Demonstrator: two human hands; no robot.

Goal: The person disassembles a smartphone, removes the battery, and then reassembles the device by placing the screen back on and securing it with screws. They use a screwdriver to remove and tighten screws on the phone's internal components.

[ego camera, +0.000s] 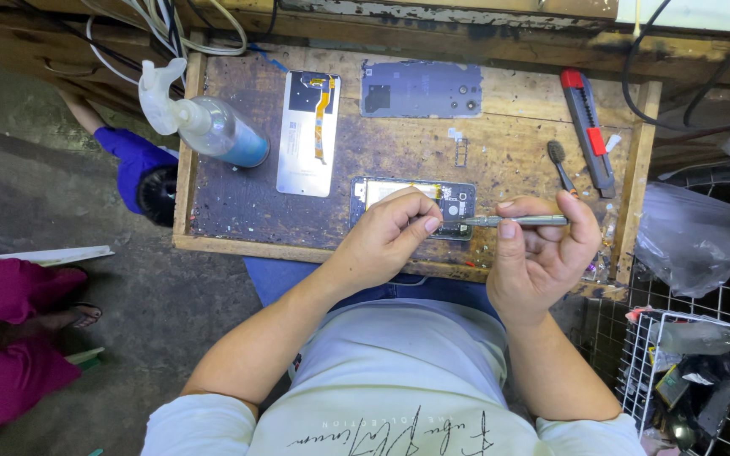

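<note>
One spray bottle (209, 127), one utility knife (589, 131), one screwdriver (521, 221), one small brush (559, 162), three phone parts: screen panel (307, 135), back cover (420, 89), opened body (458, 203).

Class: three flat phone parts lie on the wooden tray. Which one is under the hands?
The opened phone body at the tray's near edge, circuitry showing; the white screen panel and the grey back cover lie farther off, untouched.

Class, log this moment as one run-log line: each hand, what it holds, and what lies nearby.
left hand: steadies opened phone | right hand: holds screwdriver, tip at phone | nearby: detached screen, back cover, spray bottle, utility knife
</note>
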